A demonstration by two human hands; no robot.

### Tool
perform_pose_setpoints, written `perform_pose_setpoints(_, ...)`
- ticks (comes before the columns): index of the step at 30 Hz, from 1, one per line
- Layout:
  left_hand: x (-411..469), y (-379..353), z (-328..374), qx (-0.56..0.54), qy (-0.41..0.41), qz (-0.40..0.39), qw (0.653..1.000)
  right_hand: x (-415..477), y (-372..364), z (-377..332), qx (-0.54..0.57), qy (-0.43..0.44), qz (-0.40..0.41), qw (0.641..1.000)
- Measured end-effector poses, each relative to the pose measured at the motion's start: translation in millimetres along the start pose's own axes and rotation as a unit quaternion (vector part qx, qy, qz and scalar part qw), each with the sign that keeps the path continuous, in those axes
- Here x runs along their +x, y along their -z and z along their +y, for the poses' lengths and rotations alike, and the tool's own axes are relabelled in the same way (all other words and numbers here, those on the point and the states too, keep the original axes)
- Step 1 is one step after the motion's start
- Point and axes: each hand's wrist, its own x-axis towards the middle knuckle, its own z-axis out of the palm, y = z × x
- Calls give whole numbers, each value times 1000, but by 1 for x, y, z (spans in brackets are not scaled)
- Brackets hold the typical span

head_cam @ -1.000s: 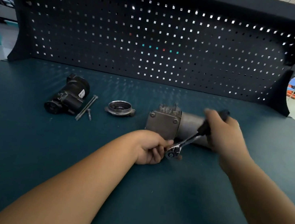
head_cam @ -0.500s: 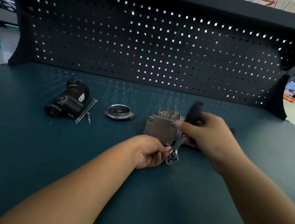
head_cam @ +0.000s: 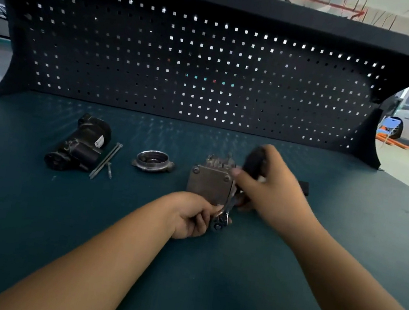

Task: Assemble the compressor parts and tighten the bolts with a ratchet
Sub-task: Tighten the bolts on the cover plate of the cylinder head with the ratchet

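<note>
Slippage is threatening mid-frame: right grip is wrapping the ratchet handle, left grip is pinching its head against the compressor body. Tilted swinging is risking rounding the hidden bolt

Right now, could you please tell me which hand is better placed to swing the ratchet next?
Right. The right hand grips the ratchet by its black handle, free to swing; the left hand holds the ratchet's head at the compressor corner.

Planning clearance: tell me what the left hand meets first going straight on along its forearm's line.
The left hand meets the ratchet head, right at its fingers; beyond it, probably the compressor body.
</note>
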Motion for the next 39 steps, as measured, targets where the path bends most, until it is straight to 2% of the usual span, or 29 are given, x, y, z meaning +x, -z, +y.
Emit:
perform_pose_setpoints(2,2,2,-1,-9,-1,-4,1000,-11,13,12,138,-90,16,986)
perform_pose_setpoints(5,2,2,-2,-7,8,-8,1000,-29,22,30,291,-193,39,936)
perform_pose_setpoints(7,1,2,-3,2,6,0,1000,-39,25,41,349,-232,40,907)
perform_pose_setpoints(9,0,-1,-3,5,-1,5,1000,-43,27,46,357,-242,40,901)
perform_pose_setpoints(14,1,-6,-4,-14,-18,32,999,-26,15,21,220,-134,19,966)
perform_pose_setpoints(17,0,-6,-4,-8,-28,43,999,-8,-5,0,3,-8,-25,1000)
perform_pose_setpoints(19,0,-5,-4,-3,-45,63,997,0,-22,-12,-122,68,-81,987)
perform_pose_setpoints(22,1,-5,-6,9,-74,95,993,6,-41,-24,-206,130,-174,954)
perform_pose_setpoints(25,2,-4,-6,17,-65,94,993,9,-40,-22,-176,134,-167,961)
perform_pose_setpoints(29,1,-3,-4,-6,-30,52,998,-2,-9,-4,-109,118,-66,985)
perform_pose_setpoints(32,1,-4,-4,-12,-23,29,999,-12,21,21,-181,130,-7,975)
perform_pose_setpoints(34,3,-3,-4,-20,-20,27,999,-16,40,34,-241,105,-21,965)
perform_pose_setpoints(39,6,-2,-4,-24,-10,12,1000,-18,70,46,-335,13,-125,934)
